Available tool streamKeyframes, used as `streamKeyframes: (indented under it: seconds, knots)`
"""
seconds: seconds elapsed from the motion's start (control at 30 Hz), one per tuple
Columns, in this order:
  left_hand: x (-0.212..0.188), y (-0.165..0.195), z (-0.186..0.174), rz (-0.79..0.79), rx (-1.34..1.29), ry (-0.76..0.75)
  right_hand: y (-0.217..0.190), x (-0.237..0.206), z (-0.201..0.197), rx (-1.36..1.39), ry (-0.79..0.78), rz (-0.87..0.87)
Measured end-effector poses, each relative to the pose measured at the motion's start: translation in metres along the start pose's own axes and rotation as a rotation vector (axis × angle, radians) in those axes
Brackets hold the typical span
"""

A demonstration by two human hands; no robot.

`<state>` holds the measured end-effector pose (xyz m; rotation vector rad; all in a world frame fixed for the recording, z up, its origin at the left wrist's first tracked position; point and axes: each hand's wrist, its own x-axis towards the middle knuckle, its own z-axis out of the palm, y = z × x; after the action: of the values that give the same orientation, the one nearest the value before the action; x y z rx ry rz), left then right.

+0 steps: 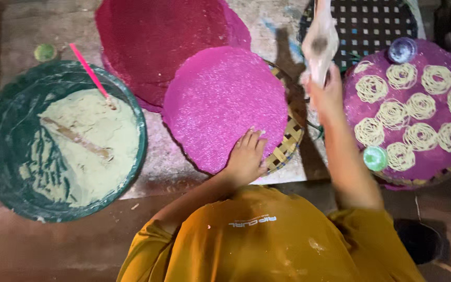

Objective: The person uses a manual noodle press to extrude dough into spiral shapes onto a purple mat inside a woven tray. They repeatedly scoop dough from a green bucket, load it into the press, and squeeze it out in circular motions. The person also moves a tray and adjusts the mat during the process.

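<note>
Leaned the left hand (pixel 246 156) flat on the near edge of the pink mesh mat (pixel 220 99), fingers spread and closed on nothing, apparently to pin the mat to the woven bamboo tray (pixel 289 140) under it. Clenched the right hand (pixel 325 94) around the bottom of a pale, stained cloth bag (pixel 318 39), held upright above the gap between the two trays, probably so the contents sat down toward the fist. Kept the green basin of pale batter (pixel 6 156) well to the left, a pink stick (pixel 87 68) propped in it. Laid looped noodle coils (pixel 392 114) in rows on a purple mat (pixel 444 151) at the right, with small round caps (pixel 375 158) at its edge, seemingly as weights. Stacked darker red mats (pixel 163 36) behind.
</note>
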<state>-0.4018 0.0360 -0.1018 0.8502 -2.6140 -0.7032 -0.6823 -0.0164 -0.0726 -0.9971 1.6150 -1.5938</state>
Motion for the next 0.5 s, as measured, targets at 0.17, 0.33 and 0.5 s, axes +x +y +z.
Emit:
streamKeyframes:
  seconds: [0.17,0.33,0.5]
  knots:
    - [-0.003,-0.019,0.027,0.065,0.039,0.072,0.015,-0.122,-0.022,-0.281,0.050,-0.315]
    - [-0.002,-0.030,0.028,0.064,0.038,0.074,0.023,-0.160,-0.012,0.041,0.116,0.082]
    - [0.001,-0.015,0.018,0.122,-0.074,0.166,0.031,-0.170,0.002,0.057,0.062,0.100]
